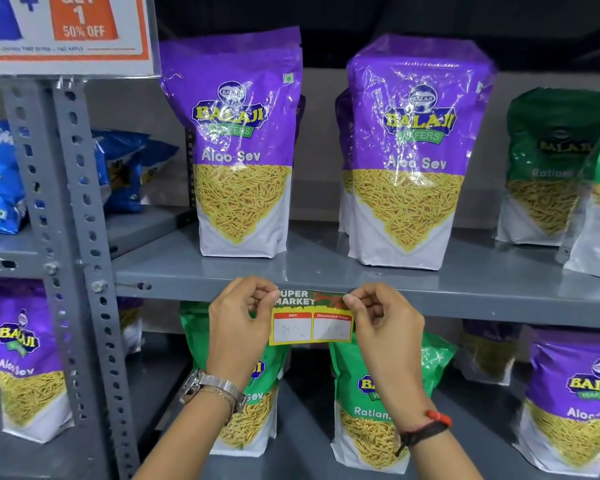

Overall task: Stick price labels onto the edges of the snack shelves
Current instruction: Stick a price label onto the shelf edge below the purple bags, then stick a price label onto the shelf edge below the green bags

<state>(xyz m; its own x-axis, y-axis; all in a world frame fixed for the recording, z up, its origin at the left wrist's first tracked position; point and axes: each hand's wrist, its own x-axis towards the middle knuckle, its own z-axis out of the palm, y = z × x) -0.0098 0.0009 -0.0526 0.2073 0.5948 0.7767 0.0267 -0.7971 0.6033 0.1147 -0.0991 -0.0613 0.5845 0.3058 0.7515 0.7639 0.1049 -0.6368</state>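
Note:
A yellow and green price label (311, 317), with two white boxes marked MRP and Discounted Price, lies against the front edge of the grey middle shelf (499, 301). My left hand (239, 323) pinches its upper left corner. My right hand (383, 320) pinches its upper right corner. The label's top strip lies along the shelf edge and its lower part hangs below it. A watch sits on my left wrist and a dark band on my right.
Two purple Aloo Sev bags (243, 143) (409, 150) stand on the shelf above the label, green bags (548, 168) to their right. Green Ratlami bags (371, 403) and purple bags (575, 403) fill the shelf below. A perforated grey upright (73, 237) and an offer sign (66, 29) are at left.

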